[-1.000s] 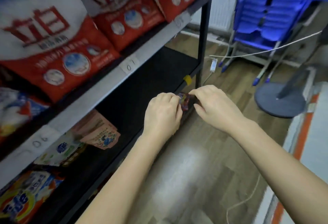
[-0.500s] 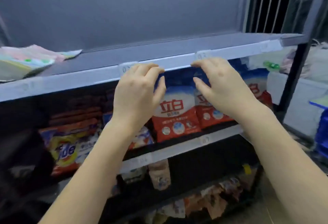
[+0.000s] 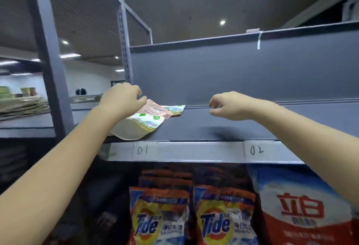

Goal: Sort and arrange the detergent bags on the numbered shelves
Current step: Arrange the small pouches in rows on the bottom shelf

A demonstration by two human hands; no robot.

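A small pile of flat detergent bags (image 3: 143, 123) lies on the grey top shelf (image 3: 204, 128), above the label 01 (image 3: 142, 150). A pink bag (image 3: 155, 109) lies on top of pale green ones. My left hand (image 3: 122, 99) hovers over the pile's back left with fingers curled and holds nothing. My right hand (image 3: 227, 106) hangs over bare shelf between labels 01 and 02 (image 3: 256, 150), fingers loosely apart and empty. Below stand two orange Tide bags (image 3: 155, 215) and a red and white bag (image 3: 301, 206).
A grey back panel (image 3: 242, 73) closes the top shelf behind. A grey upright post (image 3: 52, 69) stands at the left, with a neighbouring shelf of flat stacked goods (image 3: 21, 106) beyond it. The shelf surface right of the pile is bare.
My view has swung up from the bottom shelf to the top one. Both hands rose from the shelf's front edge and now reach over its surface, the left one to the pile.
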